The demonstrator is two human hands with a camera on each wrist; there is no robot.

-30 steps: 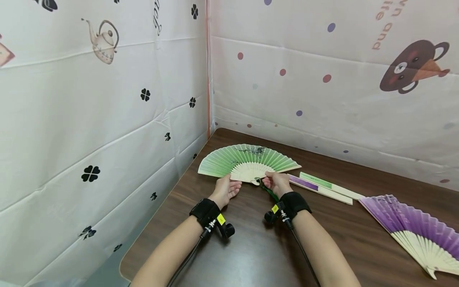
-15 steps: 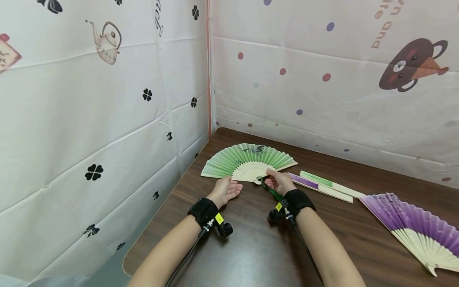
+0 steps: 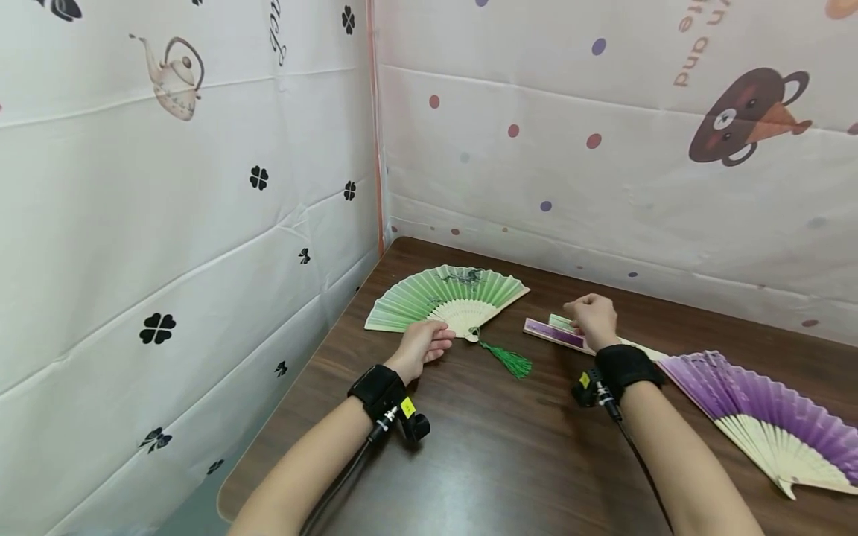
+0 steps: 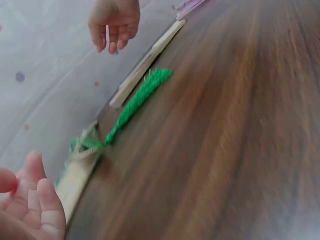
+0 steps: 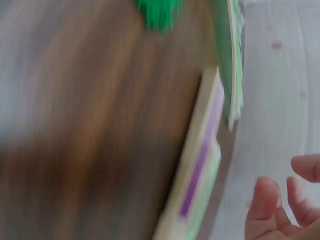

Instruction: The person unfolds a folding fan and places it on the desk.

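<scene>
An unfolded green fan point(image 3: 462, 286) with pale ribs lies at the back left of the table, its green tassel point(image 3: 507, 360) spread toward the right. My left hand point(image 3: 421, 350) is at the fan's lower left edge; in the left wrist view its loosely bent fingers point(image 4: 49, 197) show beside the ribs and grip nothing visible. Over two folded fans, one purple point(image 3: 553, 333) and one green point(image 3: 558, 321), hovers my right hand point(image 3: 593, 321). Its fingers point(image 5: 265, 197) are loosely bent with a gap to the thumb, holding nothing, in the right wrist view.
An unfolded purple fan point(image 3: 771, 413) lies at the right, close to the folded fans' right ends. Patterned cloth point(image 3: 201, 223) hangs along the left and back of the brown wooden table point(image 3: 482, 454). Cables run from both wrist straps.
My right hand has let go of the green fan and moved right, over the folded fans. The tassel now lies uncovered. My left hand stays at the fan, whose right edge has swung up slightly.
</scene>
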